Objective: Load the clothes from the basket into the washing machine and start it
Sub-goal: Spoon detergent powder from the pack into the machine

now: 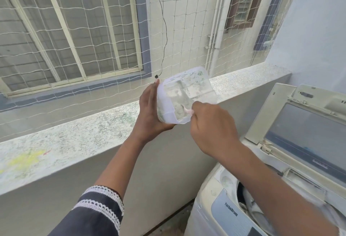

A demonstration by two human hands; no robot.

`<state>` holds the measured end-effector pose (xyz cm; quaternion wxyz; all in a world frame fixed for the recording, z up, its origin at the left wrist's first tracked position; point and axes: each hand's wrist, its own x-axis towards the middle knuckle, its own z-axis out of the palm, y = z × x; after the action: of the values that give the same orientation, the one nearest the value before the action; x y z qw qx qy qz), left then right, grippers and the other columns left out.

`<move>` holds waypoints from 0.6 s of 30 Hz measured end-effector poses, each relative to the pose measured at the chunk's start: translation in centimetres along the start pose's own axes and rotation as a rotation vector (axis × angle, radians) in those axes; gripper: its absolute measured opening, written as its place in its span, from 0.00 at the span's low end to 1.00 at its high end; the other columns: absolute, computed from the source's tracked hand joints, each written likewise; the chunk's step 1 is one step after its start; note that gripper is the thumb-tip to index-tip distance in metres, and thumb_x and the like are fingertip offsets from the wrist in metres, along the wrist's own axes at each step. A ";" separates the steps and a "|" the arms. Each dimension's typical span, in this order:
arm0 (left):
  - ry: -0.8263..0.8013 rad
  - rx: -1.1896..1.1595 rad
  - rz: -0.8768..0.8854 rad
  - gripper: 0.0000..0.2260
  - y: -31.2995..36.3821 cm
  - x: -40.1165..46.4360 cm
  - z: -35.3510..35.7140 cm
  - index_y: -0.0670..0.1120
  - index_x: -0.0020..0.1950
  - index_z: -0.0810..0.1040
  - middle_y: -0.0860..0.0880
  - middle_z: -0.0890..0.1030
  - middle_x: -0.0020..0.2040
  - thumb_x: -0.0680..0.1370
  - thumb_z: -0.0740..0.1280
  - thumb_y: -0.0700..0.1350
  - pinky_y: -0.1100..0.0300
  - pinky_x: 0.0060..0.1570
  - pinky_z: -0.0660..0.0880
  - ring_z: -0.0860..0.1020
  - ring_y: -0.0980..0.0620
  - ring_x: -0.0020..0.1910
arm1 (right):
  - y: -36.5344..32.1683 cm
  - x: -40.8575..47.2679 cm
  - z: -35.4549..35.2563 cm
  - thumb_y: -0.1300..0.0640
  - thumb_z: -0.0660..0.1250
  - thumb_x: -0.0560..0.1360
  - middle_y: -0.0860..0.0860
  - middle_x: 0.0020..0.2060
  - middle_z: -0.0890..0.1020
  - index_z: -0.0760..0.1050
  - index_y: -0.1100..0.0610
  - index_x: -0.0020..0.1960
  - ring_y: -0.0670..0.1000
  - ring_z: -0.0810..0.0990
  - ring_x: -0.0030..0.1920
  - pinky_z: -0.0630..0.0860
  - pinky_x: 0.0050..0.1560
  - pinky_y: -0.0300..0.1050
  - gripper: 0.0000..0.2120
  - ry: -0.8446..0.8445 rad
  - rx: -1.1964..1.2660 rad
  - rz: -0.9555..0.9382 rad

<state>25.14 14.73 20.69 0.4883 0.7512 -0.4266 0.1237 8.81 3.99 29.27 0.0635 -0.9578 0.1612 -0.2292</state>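
My left hand (pixel 149 112) holds a clear plastic container (pixel 184 93) tilted on its side above the ledge, its open mouth facing me. A film of whitish powder clings to its inside. My right hand (pixel 209 123) pinches a small pink scoop (pixel 188 111) that reaches into the container's mouth. The top-loading washing machine (pixel 224 209) stands at the lower right with its lid (pixel 307 129) raised. Light clothes (pixel 249 207) lie in the drum, partly hidden by my right forearm. The basket is out of view.
A speckled stone ledge (pixel 78 142) runs across the middle, with white netting (pixel 78 29) above it and a neighbouring building's window behind. A thin black wire (pixel 164 29) hangs down to near the container. A pale wall (pixel 318 29) rises on the right.
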 end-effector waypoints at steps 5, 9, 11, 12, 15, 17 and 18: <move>0.009 -0.023 -0.041 0.60 0.2 0.0 -0.1 0.57 0.79 0.43 0.73 0.48 0.72 0.62 0.84 0.49 0.59 0.71 0.56 0.48 0.67 0.74 | -0.9 -0.4 0.4 0.59 0.57 0.80 0.52 0.32 0.73 0.70 0.59 0.42 0.57 0.72 0.34 0.61 0.31 0.49 0.09 0.014 0.200 -0.035; 0.023 -0.012 -0.042 0.61 0.3 0.2 -0.2 0.55 0.80 0.42 0.76 0.49 0.68 0.62 0.84 0.47 0.50 0.71 0.58 0.53 0.60 0.72 | 0.3 0.6 0.5 0.60 0.59 0.79 0.51 0.27 0.73 0.75 0.64 0.41 0.53 0.71 0.30 0.65 0.33 0.47 0.12 -0.005 0.503 0.118; 0.028 -0.015 -0.043 0.61 0.1 0.3 -0.2 0.53 0.80 0.43 0.71 0.51 0.70 0.61 0.84 0.46 0.52 0.71 0.57 0.54 0.56 0.73 | 1.2 1.3 0.9 0.61 0.60 0.78 0.50 0.26 0.69 0.74 0.68 0.40 0.51 0.65 0.28 0.62 0.32 0.46 0.12 -0.037 0.688 0.264; 0.029 -0.017 -0.051 0.61 0.0 0.3 -0.2 0.53 0.81 0.44 0.66 0.54 0.71 0.61 0.84 0.46 0.56 0.71 0.57 0.55 0.55 0.73 | 1.5 1.7 1.2 0.62 0.59 0.77 0.50 0.26 0.68 0.73 0.70 0.40 0.51 0.63 0.29 0.61 0.32 0.46 0.12 -0.050 0.777 0.332; 0.030 -0.042 -0.085 0.61 -0.4 0.3 -0.1 0.54 0.81 0.44 0.57 0.55 0.73 0.60 0.84 0.46 0.66 0.69 0.55 0.54 0.58 0.74 | 2.0 2.8 1.3 0.62 0.59 0.75 0.54 0.28 0.65 0.71 0.68 0.39 0.51 0.61 0.29 0.59 0.29 0.46 0.10 -0.090 0.996 0.477; 0.042 -0.058 -0.109 0.62 -0.7 0.2 -0.1 0.57 0.80 0.43 0.59 0.54 0.73 0.60 0.84 0.48 0.60 0.73 0.58 0.53 0.59 0.75 | 2.2 3.6 0.7 0.65 0.60 0.76 0.51 0.26 0.65 0.75 0.62 0.41 0.49 0.61 0.25 0.59 0.25 0.40 0.07 -0.088 1.115 0.535; 0.048 -0.061 -0.118 0.62 -0.7 0.2 -0.2 0.58 0.79 0.42 0.61 0.53 0.73 0.60 0.84 0.50 0.53 0.74 0.59 0.53 0.57 0.75 | 2.3 4.1 0.4 0.65 0.60 0.76 0.50 0.25 0.66 0.76 0.62 0.41 0.47 0.62 0.24 0.59 0.24 0.38 0.09 -0.075 1.154 0.549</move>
<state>25.84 14.87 20.46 0.5274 0.7568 -0.3731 0.0997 11.82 0.49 30.15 0.6310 -0.7008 0.2492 -0.2207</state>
